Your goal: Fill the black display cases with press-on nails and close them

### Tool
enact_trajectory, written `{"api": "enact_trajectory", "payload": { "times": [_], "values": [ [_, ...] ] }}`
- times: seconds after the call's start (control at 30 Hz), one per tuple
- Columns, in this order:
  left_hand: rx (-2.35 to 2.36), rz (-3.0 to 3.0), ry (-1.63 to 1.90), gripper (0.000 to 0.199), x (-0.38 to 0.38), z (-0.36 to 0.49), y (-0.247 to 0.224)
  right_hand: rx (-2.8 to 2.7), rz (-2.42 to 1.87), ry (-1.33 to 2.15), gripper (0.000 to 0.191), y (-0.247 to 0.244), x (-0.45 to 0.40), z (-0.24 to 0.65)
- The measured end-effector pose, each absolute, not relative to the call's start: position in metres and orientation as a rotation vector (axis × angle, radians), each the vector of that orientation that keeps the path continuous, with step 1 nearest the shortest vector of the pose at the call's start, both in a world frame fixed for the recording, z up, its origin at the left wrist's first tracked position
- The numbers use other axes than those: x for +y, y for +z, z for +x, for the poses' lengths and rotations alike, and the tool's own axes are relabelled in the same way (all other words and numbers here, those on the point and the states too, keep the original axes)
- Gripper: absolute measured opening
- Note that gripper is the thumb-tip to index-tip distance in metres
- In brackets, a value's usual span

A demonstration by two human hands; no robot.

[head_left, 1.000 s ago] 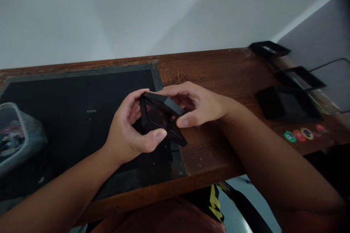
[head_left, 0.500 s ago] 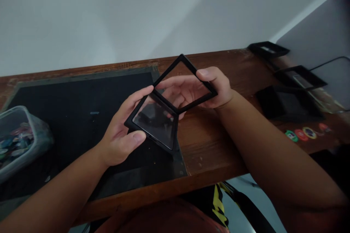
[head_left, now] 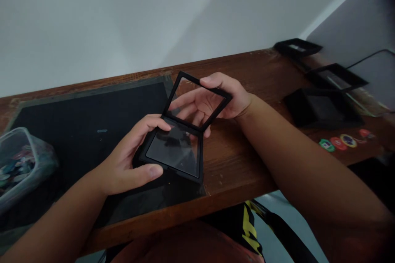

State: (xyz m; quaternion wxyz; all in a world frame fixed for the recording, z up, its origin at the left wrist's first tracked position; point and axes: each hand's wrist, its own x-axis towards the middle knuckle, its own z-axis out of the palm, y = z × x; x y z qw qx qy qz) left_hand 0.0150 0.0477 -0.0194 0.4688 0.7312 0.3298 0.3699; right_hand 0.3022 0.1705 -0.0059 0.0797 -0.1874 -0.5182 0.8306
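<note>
Between my hands is a black hinged display frame point(head_left: 202, 139) with clear film windows, its two halves spread apart in a V. The lower half lies tilted above the dark mat point(head_left: 80, 111), its film shiny with reflections. My left hand point(head_left: 129, 160) grips that half by its left side, thumb on the front edge and index finger over the hinge end. The raised half is in my right hand point(head_left: 226, 92), thumb on its top edge. The other right fingers show through its clear window.
A translucent plastic tub point(head_left: 40, 160) of small colourful pieces stands at the left. Several black frames or boxes, one a black box point(head_left: 324, 107), stand at the right by the wall. Round colourful badges point(head_left: 348, 140) lie in front of them on the wooden table point(head_left: 243, 164).
Both hands have brought the frame slightly lower. The raised half has shifted left and leans differently, and my left index finger has moved over onto the lower half near the hinge.
</note>
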Motion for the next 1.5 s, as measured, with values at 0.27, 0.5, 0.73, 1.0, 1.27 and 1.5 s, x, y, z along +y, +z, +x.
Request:
{"api": "enact_trajectory", "payload": {
  "times": [0.27, 0.5, 0.73, 1.0, 1.27, 1.5],
  "values": [
    [1.159, 2.007, 0.877, 0.064, 0.049, -0.001, -0.030, -1.580, -0.772, 2.192, 0.069, 0.002, 0.171, 0.303],
    [1.278, 2.059, 0.944, 0.059, 0.058, 0.007, -0.029, -1.592, -0.880, 1.615, 0.032, -0.010, 0.166, 0.282],
    [1.355, 2.083, 0.813, 0.066, 0.068, 0.002, -0.035, -1.604, -1.095, 1.133, 0.033, -0.013, 0.157, 0.271],
    [1.553, 1.998, 0.848, 0.100, 0.058, 0.005, -0.027, -1.736, -1.253, 0.970, 0.036, -0.026, 0.155, 0.261],
    [2.329, 1.679, 0.752, 0.036, -0.010, -0.083, 0.085, -1.885, -1.171, 1.105, 0.038, -0.023, 0.145, 0.255],
    [2.460, 1.236, 0.034, 0.038, -0.011, -0.152, 0.068, -1.953, -1.088, 1.075, 0.049, -0.028, 0.147, 0.250]
  ]
}}
